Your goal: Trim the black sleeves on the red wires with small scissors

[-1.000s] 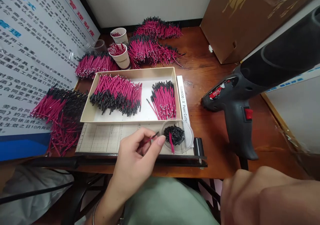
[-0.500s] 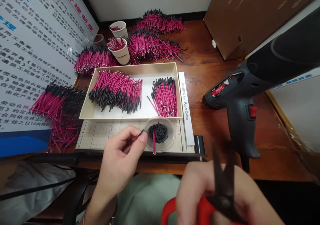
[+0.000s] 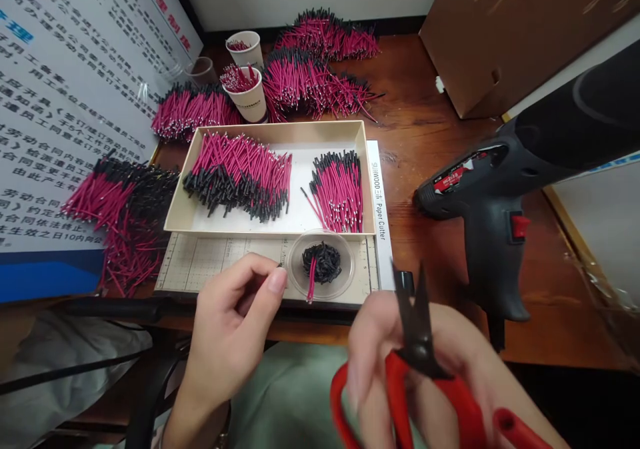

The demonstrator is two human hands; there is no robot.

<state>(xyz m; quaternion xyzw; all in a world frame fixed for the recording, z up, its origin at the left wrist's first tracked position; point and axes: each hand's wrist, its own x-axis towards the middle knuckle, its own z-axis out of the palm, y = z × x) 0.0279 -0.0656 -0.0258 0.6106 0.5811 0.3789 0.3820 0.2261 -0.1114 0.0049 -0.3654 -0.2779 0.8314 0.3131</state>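
Note:
My left hand hovers over the front edge of a paper cutter board, thumb and fingers pinched together. The short red wire it held earlier is hidden inside the pinch. Just right of its thumb stands a clear round dish with black sleeve bits and one red wire in it. My right hand is low in the foreground, closed on red-handled scissors whose black blades point up and are slightly apart.
A beige tray behind the dish holds two bundles of red wires with black ends. More wire piles and two paper cups lie behind and left. A black heat gun stands at right, a cardboard box behind it, a printed board at left.
My right hand has come up into view with the scissors and shifted right. The left hand has drawn back slightly from the dish, and the wire tip no longer shows.

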